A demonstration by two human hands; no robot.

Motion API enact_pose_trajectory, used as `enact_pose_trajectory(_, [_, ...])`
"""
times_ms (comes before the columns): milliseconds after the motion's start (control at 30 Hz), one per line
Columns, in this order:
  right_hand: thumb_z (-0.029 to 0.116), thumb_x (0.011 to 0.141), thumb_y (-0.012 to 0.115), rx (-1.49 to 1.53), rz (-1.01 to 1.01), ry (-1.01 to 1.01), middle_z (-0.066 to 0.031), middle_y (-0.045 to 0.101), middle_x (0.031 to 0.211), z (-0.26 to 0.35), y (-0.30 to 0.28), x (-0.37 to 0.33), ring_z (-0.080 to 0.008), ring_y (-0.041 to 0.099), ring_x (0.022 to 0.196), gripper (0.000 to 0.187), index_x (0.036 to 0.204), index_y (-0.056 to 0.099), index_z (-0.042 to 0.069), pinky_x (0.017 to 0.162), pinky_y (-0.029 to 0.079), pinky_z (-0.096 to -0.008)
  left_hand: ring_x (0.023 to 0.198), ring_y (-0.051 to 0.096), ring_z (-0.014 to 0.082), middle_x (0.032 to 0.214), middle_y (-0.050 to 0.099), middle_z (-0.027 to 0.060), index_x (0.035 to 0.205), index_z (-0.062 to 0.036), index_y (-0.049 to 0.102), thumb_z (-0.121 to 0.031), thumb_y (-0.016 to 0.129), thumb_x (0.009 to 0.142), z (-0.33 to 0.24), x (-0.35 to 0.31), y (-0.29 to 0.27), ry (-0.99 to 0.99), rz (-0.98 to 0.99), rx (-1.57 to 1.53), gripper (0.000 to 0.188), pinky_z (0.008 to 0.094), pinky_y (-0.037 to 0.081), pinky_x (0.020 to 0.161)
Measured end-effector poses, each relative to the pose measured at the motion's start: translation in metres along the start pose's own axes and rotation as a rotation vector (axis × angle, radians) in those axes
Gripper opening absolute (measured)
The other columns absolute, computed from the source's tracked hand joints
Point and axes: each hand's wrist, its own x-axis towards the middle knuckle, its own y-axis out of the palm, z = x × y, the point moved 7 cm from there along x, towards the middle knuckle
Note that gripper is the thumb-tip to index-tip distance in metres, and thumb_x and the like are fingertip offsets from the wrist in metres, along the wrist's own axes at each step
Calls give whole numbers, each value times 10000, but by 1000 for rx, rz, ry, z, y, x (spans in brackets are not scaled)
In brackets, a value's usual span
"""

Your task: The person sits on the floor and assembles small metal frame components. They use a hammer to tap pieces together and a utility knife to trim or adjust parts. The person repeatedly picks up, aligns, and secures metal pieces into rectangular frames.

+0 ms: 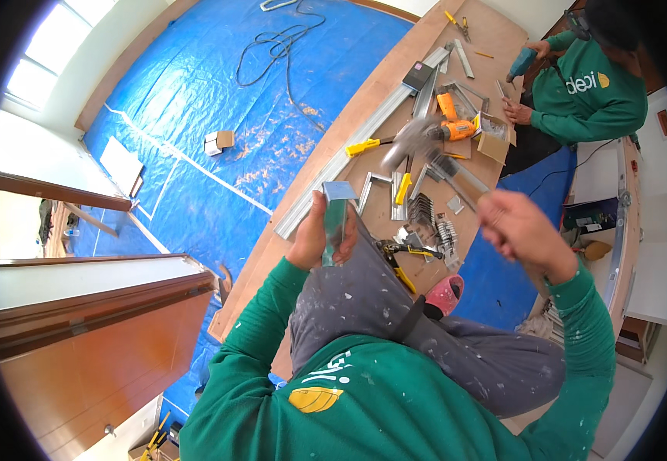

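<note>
My left hand (310,238) grips a short bent piece of shiny metal channel (337,191) upright over my left thigh, its flat end up. My right hand (522,230) is closed round the wooden handle of a hammer (468,184), raised over the board's right edge. Motion smears the hammer's head (410,144), which appears beyond the metal piece and apart from it. Below the hammer, several small metal brackets (422,211) lie in a row on the wooden board (264,280). Yellow-and-black snips (404,269) rest close to my knee.
Long metal channels (310,203) run along the board. An orange drill (456,129) and a cardboard box (495,142) lie farther up it. At the right, a co-worker (595,96) in green holds a teal power tool (519,65). Blue sheeting (195,115) covers the floor.
</note>
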Motion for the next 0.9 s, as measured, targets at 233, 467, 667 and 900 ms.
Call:
enact_pose_trajectory(233, [417, 1136, 509, 185, -243, -119, 33, 483, 715, -10, -45, -11, -36, 422, 523, 366, 981, 544, 87, 447, 358, -211, 417, 471, 168, 605, 532, 94, 902, -42, 564, -782, 243, 1049, -18, 1, 10, -57, -98, 124, 820, 319, 417, 415])
enact_pose_trajectory(467, [385, 1125, 535, 42, -170, -62, 27, 532, 714, -53, -15, -2, -54, 462, 568, 369, 988, 595, 48, 495, 379, -234, 544, 533, 136, 737, 586, 64, 1191, -41, 585, -502, 335, 1132, -30, -1, 6, -206, -334, 463, 527, 304, 448, 484])
enact_pose_trajectory(667, [382, 1087, 581, -256, -227, -24, -17, 599, 714, -115, -20, 23, -117, 546, 593, 400, 881, 608, 41, 520, 446, -314, 586, 573, 143, 820, 627, 77, 1266, -19, 588, -489, 351, 1141, -10, -4, -55, -181, -476, 430, 541, 319, 491, 522])
enact_pose_trajectory(900, [420, 1062, 621, -516, -247, 8, 5, 612, 726, -176, -131, -13, -100, 561, 592, 396, 921, 646, 51, 535, 474, -331, 552, 644, 150, 768, 634, 67, 1239, 6, 618, -404, 386, 1159, -25, 60, -35, -62, -402, 951, 477, 316, 513, 466])
